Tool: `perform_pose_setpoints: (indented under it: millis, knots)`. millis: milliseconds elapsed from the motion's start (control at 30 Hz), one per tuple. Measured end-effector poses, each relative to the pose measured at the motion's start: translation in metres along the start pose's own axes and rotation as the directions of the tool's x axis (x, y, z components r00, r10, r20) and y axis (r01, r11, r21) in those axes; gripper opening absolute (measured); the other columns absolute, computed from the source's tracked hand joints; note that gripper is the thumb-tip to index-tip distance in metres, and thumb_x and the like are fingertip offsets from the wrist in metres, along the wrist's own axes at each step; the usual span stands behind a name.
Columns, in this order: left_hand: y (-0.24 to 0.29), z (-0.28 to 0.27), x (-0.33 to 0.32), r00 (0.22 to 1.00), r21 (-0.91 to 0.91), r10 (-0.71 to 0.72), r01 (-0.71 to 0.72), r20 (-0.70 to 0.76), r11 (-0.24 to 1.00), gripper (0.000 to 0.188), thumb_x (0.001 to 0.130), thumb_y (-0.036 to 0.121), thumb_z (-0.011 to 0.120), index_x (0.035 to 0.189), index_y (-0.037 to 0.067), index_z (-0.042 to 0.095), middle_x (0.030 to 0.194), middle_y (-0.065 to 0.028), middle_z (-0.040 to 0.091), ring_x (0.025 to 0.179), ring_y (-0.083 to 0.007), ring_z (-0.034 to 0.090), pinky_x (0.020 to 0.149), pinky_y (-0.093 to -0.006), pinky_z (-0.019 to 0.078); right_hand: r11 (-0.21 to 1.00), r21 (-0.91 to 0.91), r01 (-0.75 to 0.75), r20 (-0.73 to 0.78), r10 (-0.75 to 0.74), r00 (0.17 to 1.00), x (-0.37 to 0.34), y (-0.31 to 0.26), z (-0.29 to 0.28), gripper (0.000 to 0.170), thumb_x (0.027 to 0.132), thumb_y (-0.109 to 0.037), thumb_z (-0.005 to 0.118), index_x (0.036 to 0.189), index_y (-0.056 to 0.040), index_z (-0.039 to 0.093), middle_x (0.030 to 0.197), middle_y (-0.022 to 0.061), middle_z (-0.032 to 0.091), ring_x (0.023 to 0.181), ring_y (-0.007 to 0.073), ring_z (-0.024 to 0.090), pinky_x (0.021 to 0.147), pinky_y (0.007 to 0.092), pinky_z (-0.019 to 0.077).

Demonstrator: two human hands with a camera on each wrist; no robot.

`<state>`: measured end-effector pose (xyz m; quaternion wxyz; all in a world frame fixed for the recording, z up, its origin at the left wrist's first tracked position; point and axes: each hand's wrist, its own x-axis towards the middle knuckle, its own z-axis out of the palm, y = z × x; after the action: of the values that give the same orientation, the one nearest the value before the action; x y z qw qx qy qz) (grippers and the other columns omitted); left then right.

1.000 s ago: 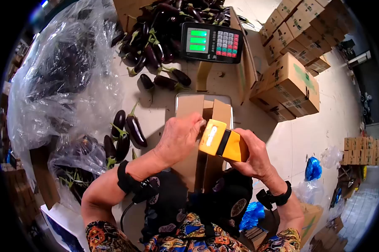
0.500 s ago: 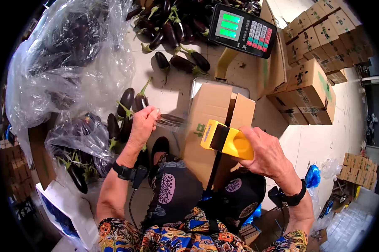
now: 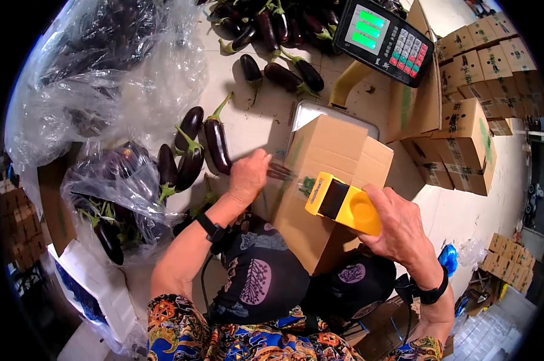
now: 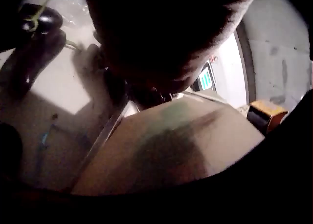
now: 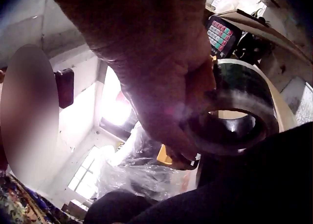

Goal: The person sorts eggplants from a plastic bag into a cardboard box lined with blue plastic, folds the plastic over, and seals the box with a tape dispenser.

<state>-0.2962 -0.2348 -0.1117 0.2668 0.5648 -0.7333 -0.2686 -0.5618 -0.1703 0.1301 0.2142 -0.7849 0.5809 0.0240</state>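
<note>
A cardboard box (image 3: 329, 147) stands on the metal scale platform (image 3: 308, 114), between the person's knees. The right hand (image 3: 398, 231) grips a yellow tape dispenser (image 3: 362, 212) over the box's top. Left of the box, the left hand (image 3: 249, 177) pinches the end of a clear tape strip (image 3: 281, 171) that stretches towards the dispenser. In the left wrist view the dark left hand (image 4: 166, 43) hangs beside the box side (image 4: 146, 155), its fingertips hard to see. The right wrist view shows the right hand (image 5: 151, 63) beside the tape roll (image 5: 244, 92).
Loose eggplants (image 3: 216, 141) lie on the floor to the left, with a larger pile beyond. The scale display (image 3: 383, 39) rises behind the box. Plastic-covered eggplants (image 3: 115, 60) are at far left; stacked cartons (image 3: 464, 144) stand at right. A white foam box (image 3: 97, 289) is lower left.
The left hand has moved left from the dispenser, drawing out tape, then back towards the box's side. The box has turned and its top flaps lie closer together. The head view has shifted.
</note>
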Motion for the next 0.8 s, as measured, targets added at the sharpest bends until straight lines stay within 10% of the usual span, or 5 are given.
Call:
perform_pose_setpoints:
  millis: [167, 600, 700, 733, 800]
  knots:
    - [0.013, 0.034, -0.007, 0.978, -0.119, 0.201, -0.193, 0.063, 0.974, 0.012, 0.09, 0.012, 0.055, 0.097, 0.007, 0.047, 0.069, -0.0204, 0.063, 0.066, -0.0468, 0.062, 0.057, -0.0558, 0.0496, 1.0, 0.004, 0.002, 0.003, -0.002, 1.0, 0.002, 0.002, 0.002, 0.066, 0.063, -0.021, 0.084, 0.12, -0.0084, 0.052, 0.086, 0.0142, 0.059, 0.078, 0.0357, 0.064, 0.064, 0.0439, 0.0523]
    - [0.001, 0.052, -0.002, 0.885, -0.025, -0.135, 0.163, 0.447, 0.986, 0.02, 0.094, 0.011, 0.054, 0.112, 0.008, 0.048, 0.09, -0.0251, 0.066, 0.084, -0.0471, 0.063, 0.071, -0.0572, 0.0476, 0.998, 0.042, 0.052, -0.047, -0.05, 0.998, -0.001, 0.007, 0.009, 0.074, 0.058, -0.022, 0.086, 0.122, -0.0072, 0.053, 0.086, 0.0137, 0.06, 0.079, 0.0344, 0.064, 0.065, 0.0429, 0.0536]
    - [-0.045, 0.091, -0.006, 0.972, -0.055, 0.205, -0.2, 0.117, 0.978, 0.022, 0.094, 0.011, 0.055, 0.116, 0.007, 0.053, 0.099, -0.0239, 0.063, 0.092, -0.0417, 0.064, 0.075, -0.0512, 0.0507, 0.996, 0.027, 0.08, -0.076, -0.078, 0.994, 0.0, 0.01, 0.008, 0.075, 0.058, -0.023, 0.087, 0.123, -0.0081, 0.052, 0.087, 0.0135, 0.06, 0.079, 0.034, 0.064, 0.064, 0.0426, 0.0533]
    - [-0.004, 0.049, 0.018, 0.979, -0.085, -0.04, 0.058, 0.198, 0.995, 0.024, 0.095, 0.011, 0.055, 0.118, 0.004, 0.057, 0.105, -0.0211, 0.061, 0.097, -0.0386, 0.063, 0.079, -0.0461, 0.0522, 0.997, 0.021, 0.077, -0.075, -0.075, 0.994, -0.001, 0.011, 0.008, 0.076, 0.058, -0.024, 0.087, 0.124, -0.0084, 0.052, 0.087, 0.0135, 0.06, 0.079, 0.0338, 0.065, 0.064, 0.0424, 0.0532]
    - [0.043, 0.008, 0.056, 0.989, -0.223, 0.14, -0.146, -0.042, 0.964, 0.031, 0.098, 0.015, 0.052, 0.124, 0.0, 0.056, 0.114, -0.0212, 0.061, 0.104, -0.0386, 0.062, 0.09, -0.0418, 0.0507, 0.996, 0.035, 0.078, -0.066, -0.076, 0.995, -0.004, 0.014, 0.01, 0.077, 0.059, -0.025, 0.087, 0.125, -0.0091, 0.05, 0.086, 0.013, 0.059, 0.079, 0.0333, 0.065, 0.061, 0.0426, 0.0526]
